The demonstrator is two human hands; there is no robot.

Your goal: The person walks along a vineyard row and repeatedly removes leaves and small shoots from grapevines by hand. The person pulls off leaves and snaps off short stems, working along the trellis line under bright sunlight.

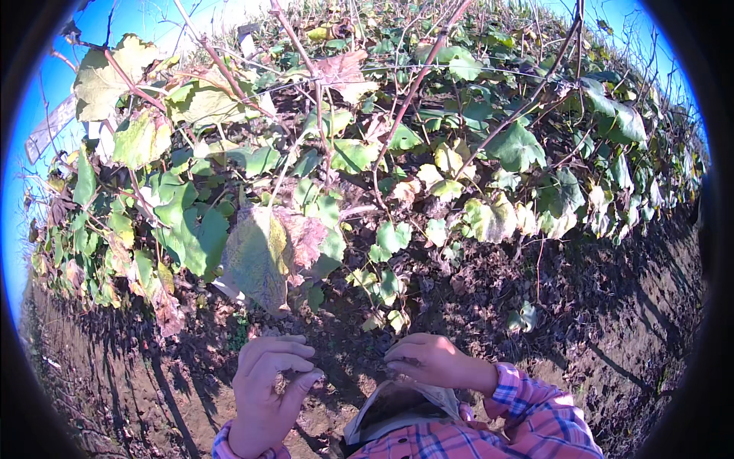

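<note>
My left hand (272, 390) is raised in front of my body at the lower left. Its fingers curl loosely, with a gap between thumb and fingers and nothing visible between them. My right hand (427, 361) hovers by the far rim of a pale cloth bag (367, 404) at my waist. The bag's mouth gapes, and its inside is dark. The right fingers bend inward and hide the palm, so whether they hold something small cannot be seen. Beyond both hands hangs a large, half-browned grapevine leaf (255, 258).
Grapevines with green, yellow and dry leaves (490, 218) span the view ahead. Reddish canes (418, 83) rise across it, near a thin trellis wire (390, 67). A weathered wooden post (51, 129) leans at far left. Dead leaves (459, 298) and bare soil (631, 344) lie below.
</note>
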